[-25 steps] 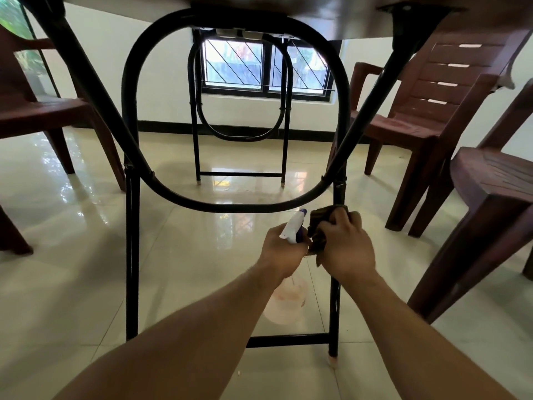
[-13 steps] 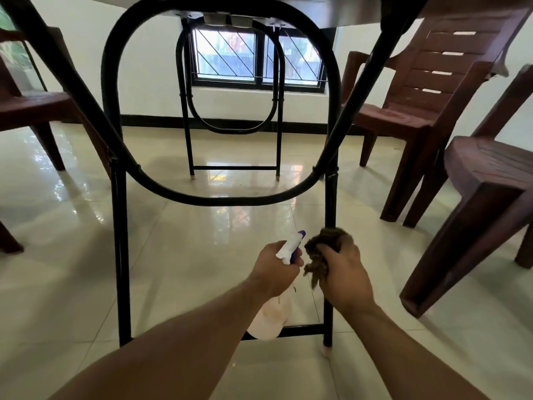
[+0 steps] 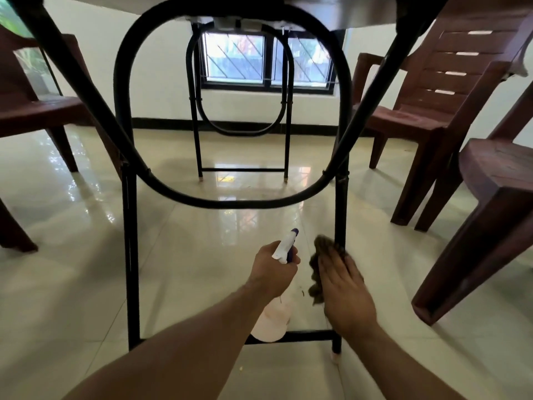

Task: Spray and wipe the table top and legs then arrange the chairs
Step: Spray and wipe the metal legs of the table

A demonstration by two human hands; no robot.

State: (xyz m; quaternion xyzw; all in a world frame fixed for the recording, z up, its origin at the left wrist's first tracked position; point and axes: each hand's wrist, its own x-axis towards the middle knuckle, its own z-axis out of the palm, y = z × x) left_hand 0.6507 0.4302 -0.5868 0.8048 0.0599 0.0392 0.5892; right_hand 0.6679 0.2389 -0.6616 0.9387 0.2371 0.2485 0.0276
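View is from low under the desk, looking through its black tubular metal leg frame with the oval loop brace. Left hand is wrapped around the neck of a translucent plastic spray bottle with a white-and-blue trigger head; fingers clenched on it, nozzle pointing up and away, bottle body hanging below the hand in front of the frame's bottom crossbar. Right hand presses a crumpled brown cloth against the lower part of the right upright leg; fingers lie flat and extended over the cloth, not curled. Cloth touches the leg on its left side. Second leg frame stands far, under the window. Dark red-brown plastic chairs: two on the right, one on the left, all apart from the desk. Glossy cream tile floor.
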